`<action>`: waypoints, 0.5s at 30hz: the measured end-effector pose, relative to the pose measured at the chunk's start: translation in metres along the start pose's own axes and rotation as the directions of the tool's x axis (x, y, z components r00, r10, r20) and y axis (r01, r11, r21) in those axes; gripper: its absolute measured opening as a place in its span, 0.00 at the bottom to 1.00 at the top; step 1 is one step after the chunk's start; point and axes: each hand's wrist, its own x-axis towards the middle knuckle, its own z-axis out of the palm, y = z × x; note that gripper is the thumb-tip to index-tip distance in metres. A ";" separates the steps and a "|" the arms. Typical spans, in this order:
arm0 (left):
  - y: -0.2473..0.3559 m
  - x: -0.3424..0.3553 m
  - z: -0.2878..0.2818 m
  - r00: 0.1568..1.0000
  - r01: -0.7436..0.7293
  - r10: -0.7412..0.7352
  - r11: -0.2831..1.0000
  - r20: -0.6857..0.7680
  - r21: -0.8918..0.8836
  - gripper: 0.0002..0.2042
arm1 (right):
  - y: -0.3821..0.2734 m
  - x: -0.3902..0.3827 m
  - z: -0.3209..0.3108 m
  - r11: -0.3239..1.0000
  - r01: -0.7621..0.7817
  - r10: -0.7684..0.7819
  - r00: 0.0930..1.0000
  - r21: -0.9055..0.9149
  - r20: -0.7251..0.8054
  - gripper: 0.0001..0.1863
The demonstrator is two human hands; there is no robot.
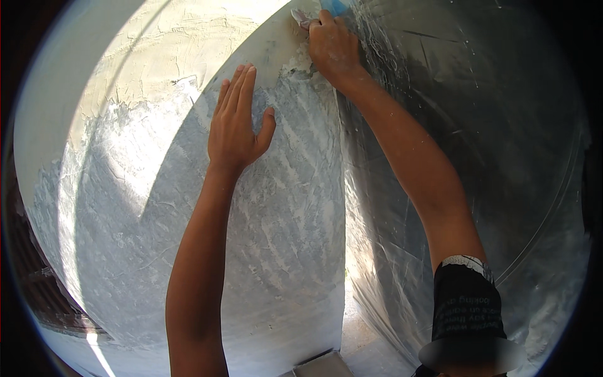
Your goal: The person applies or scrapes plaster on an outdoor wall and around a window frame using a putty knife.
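My left hand (236, 125) lies flat against a plastered wall (270, 201), its fingers stretched upward and the thumb apart, holding nothing. The wall is rough grey in its lower part and coated smooth and pale higher up. Further up and to the right, my right hand (334, 47) is closed at the wall's right edge, where the pale coat has a ragged border. A crumpled whitish piece (303, 19) shows beside its fingers, and a blue piece (336, 7) shows behind them. I cannot make out exactly what the hand grips.
A translucent plastic sheet (502, 144), spattered with white, hangs along the right side. Bright sunlight (135, 135) falls across the wall's left part. Dark corrugated metal (47, 289) stands at the lower left. A grey block-like object (323, 364) sits at the bottom near the wall's edge.
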 end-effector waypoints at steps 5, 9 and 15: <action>0.001 0.000 0.001 1.000 -0.005 0.005 1.000 -0.001 -0.009 0.32 | -0.005 -0.017 -0.007 0.999 0.018 -0.023 0.993 0.040 0.113 0.09; -0.001 -0.001 0.000 1.000 -0.007 0.007 1.000 0.002 -0.007 0.32 | -0.015 -0.046 -0.020 0.998 -0.016 0.008 0.990 0.057 0.141 0.09; -0.004 -0.003 -0.003 1.000 -0.018 0.018 1.000 0.008 0.016 0.31 | -0.015 -0.035 -0.046 0.889 -0.173 0.130 0.983 0.423 0.129 0.09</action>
